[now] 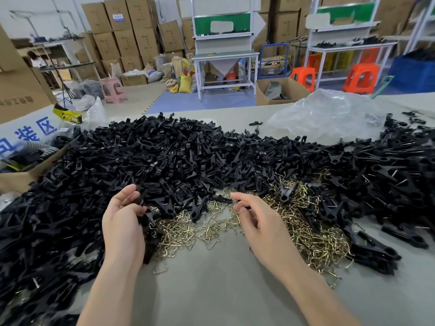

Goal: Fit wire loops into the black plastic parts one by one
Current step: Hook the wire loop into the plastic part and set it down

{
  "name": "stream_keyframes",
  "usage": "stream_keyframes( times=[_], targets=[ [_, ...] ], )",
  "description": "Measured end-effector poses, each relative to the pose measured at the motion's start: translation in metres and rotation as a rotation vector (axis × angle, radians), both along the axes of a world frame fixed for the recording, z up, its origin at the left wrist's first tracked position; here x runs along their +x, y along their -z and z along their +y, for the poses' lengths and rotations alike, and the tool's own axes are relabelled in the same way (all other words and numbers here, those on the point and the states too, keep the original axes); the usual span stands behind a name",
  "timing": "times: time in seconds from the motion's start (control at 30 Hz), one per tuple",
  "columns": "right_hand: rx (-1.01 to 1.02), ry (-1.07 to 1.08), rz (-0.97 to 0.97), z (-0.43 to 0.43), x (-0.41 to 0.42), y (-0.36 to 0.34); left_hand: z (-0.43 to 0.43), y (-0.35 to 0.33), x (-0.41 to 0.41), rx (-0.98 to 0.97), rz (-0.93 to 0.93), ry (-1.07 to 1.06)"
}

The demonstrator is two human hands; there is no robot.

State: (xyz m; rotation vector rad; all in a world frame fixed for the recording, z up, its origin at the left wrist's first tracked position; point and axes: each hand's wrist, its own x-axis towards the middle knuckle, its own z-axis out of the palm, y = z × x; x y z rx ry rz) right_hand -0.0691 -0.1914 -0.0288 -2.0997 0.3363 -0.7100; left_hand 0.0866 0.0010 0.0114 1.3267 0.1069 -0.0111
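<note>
Fingers of the left hand [122, 222] hide most of the black part [140, 196] it grips. The right hand [261, 229] above the wire loops [306, 236], pinching anything? Can't tell. The black pile [164, 156] runs off both side edges.

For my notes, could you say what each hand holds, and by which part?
Left hand grips a black part by its lower end, top poking out; right hand: cannot tell.

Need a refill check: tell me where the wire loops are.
Head view, centre: the wire loops lie heaped on the table between the left hand and right hand, spreading right, just before the black parts.
</note>
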Motion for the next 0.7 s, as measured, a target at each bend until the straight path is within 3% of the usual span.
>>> stream_keyframes(
  times=[0.13, 0.3, 0.37, 0.53, 0.7],
  targets=[
    [-0.002, 0.001, -0.006, 0.002, -0.001, -0.003, -0.001, -0.003, -0.003, -0.064, -0.045, -0.032],
    [0.057, -0.042, -0.055, 0.012, -0.002, -0.011, -0.022, -0.017, -0.024, -0.626, 0.087, 0.266],
    [0.222, -0.158, 0.001, 0.022, 0.001, -0.012, -0.037, -0.016, -0.040, -0.696, 0.149, 0.400],
    [0.497, -0.231, 0.036, 0.035, 0.012, -0.010, -0.060, -0.002, -0.065, -0.463, 0.191, 0.469],
    [0.784, -0.210, 0.010, 0.033, 0.015, -0.012, -0.062, 0.002, -0.077, -0.154, -0.083, 0.491]
  ],
)
